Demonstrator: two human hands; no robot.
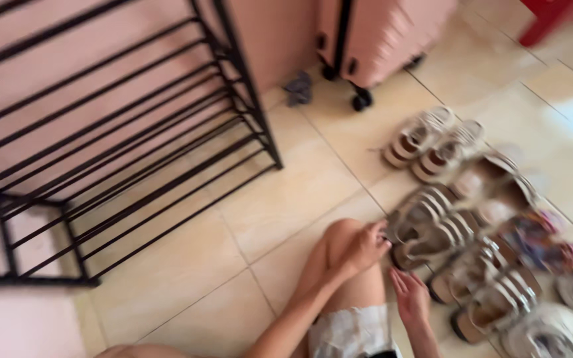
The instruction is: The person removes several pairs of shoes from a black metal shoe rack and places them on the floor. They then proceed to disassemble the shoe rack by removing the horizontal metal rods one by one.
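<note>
Both of my hands are working low over the tiled floor (280,192), just past my bent knee (339,235). My left hand (365,248) is reaching across that knee and closing its fingers on the heel end of a brown strappy sandal (426,211), though the blur is keeping me from telling how firm the hold is. My right hand (411,298) is hovering open and flat just below, holding nothing, close to the sandal's mate (442,237). Beyond them more footwear is lying in a loose row toward the right edge of the floor: striped sandals (499,292), a colourful pair (538,242), white shoes (545,331) nearest me, and farther off a pair of pale sneakers (432,142). To my left the black metal shoe rack (134,152) is standing against the pink wall with none of this footwear on the bars I can see, so I am judging the sorting barely begun. Farthest away, a pink suitcase (379,33) is standing on its wheels, a small grey rag (298,88) lying beside it.
</note>
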